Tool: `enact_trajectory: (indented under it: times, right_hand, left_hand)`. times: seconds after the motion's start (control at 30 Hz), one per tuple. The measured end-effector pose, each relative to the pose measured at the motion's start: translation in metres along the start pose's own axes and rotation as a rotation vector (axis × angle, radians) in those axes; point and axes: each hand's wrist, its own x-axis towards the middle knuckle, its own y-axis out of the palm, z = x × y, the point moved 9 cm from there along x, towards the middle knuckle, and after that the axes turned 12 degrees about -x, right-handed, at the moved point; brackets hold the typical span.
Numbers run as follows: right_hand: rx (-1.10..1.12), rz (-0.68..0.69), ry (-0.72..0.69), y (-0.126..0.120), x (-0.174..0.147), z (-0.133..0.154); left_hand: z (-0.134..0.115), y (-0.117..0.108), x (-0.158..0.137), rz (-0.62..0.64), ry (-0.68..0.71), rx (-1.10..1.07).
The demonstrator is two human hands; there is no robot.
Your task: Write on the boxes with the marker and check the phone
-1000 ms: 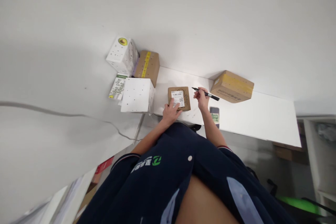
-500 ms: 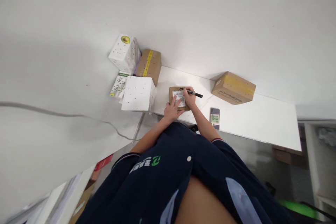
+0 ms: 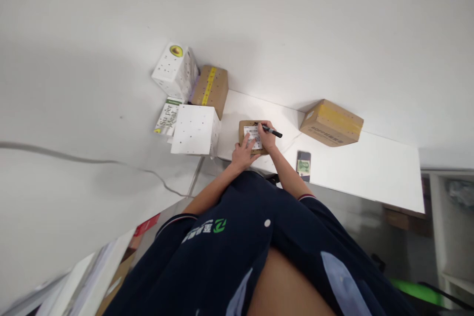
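A small cardboard box (image 3: 242,133) with a white printed label (image 3: 253,133) on top lies on the white table in front of me. Across the near left corner of the box, my left hand (image 3: 242,155) rests with its fingers stretched out over the label. My right hand (image 3: 267,137) is closed round a black marker (image 3: 274,132). Its tip meets the box top by the label's upper right edge, where dark marks show. Beside my right forearm lies a phone (image 3: 303,155) with a green banknote on it.
To the left stand a plain white box (image 3: 194,131), a taped cardboard box (image 3: 213,84) and an avocado-print box (image 3: 174,71). Another taped cardboard box (image 3: 333,123) sits on the right against the wall. A grey cable (image 3: 92,160) runs along the left wall. White shelving (image 3: 437,222) stands at far right.
The marker has tilted slightly and its rear end has shifted a little left. Dark marks show at the box's upper edge in both frames. My left hand stays in place.
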Motion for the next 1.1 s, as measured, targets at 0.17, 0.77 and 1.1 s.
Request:
enact_trajectory:
  times: [0.17, 0.77, 1.1]
  right_hand:
    - [0.008, -0.004, -0.006, 0.000, -0.001, -0.002]
    - [0.271, 0.002, 0.189, 0.000, 0.000, -0.013]
    - [-0.099, 0.014, 0.781, -0.052, -0.033, -0.125]
  left_hand:
    - [-0.001, -0.001, 0.000, -0.007, -0.001, 0.012]
    - [0.000, 0.000, 0.001, 0.031, -0.030, 0.013]
    - [-0.002, -0.003, 0.001, 0.034, -0.038, -0.019]
